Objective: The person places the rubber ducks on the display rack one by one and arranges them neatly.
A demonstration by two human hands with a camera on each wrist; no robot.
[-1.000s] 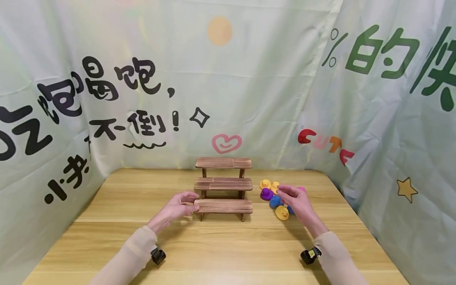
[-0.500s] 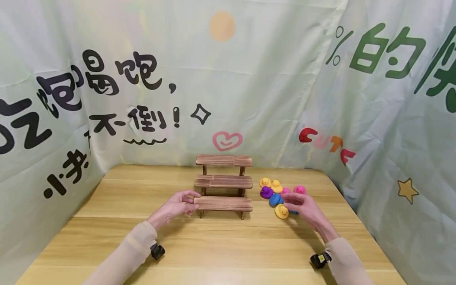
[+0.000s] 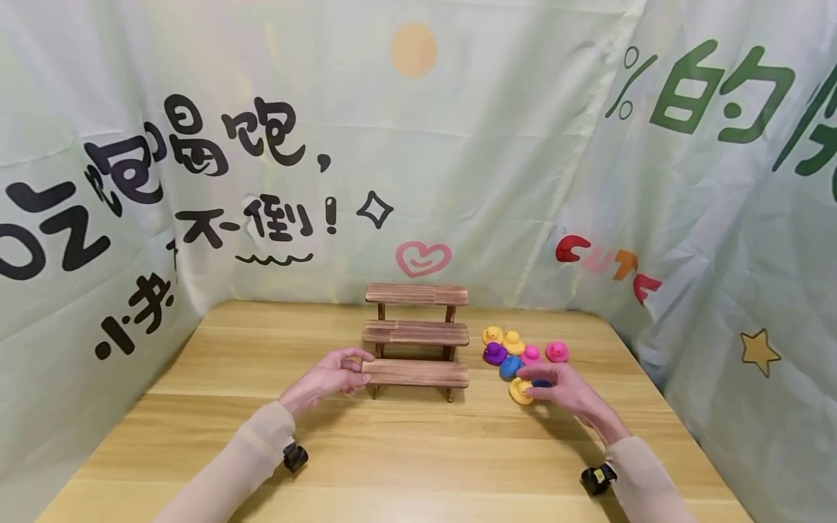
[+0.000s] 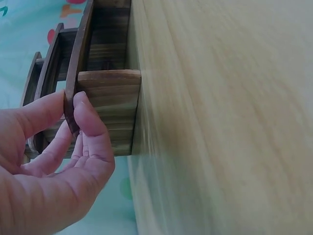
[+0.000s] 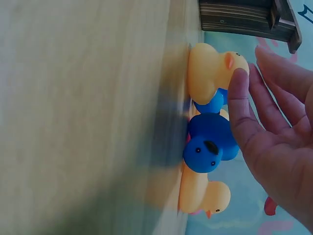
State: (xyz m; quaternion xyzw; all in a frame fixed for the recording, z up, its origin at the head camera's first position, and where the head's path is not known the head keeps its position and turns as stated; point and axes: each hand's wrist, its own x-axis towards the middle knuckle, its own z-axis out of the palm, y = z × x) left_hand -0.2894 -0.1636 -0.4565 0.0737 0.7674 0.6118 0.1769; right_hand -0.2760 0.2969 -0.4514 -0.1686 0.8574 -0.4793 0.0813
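A dark wooden three-tier stand (image 3: 418, 372) stands mid-table. My left hand (image 3: 336, 374) pinches the left end of its lowest shelf between thumb and fingers, also plain in the left wrist view, where the shelf end (image 4: 72, 105) sits between them. My right hand (image 3: 569, 392) is over the front of a group of rubber ducks. Its thumb overlaps the head of the nearest yellow duck (image 5: 203, 73), with the other fingers spread past it, not curled round it. A blue duck (image 5: 210, 139) sits close beside; another blue duck (image 3: 510, 367) is behind the yellow one.
Behind are a purple duck (image 3: 495, 354), two pink ducks, one at the far right (image 3: 557, 352), and two yellow ducks, one at the back (image 3: 492, 335). A printed cloth (image 3: 484, 181) encloses the wooden table (image 3: 392, 465) at the back and sides.
My right hand has come down from above the group to the front yellow duck, uncovering the pink ducks. My left hand keeps its hold on the shelf.
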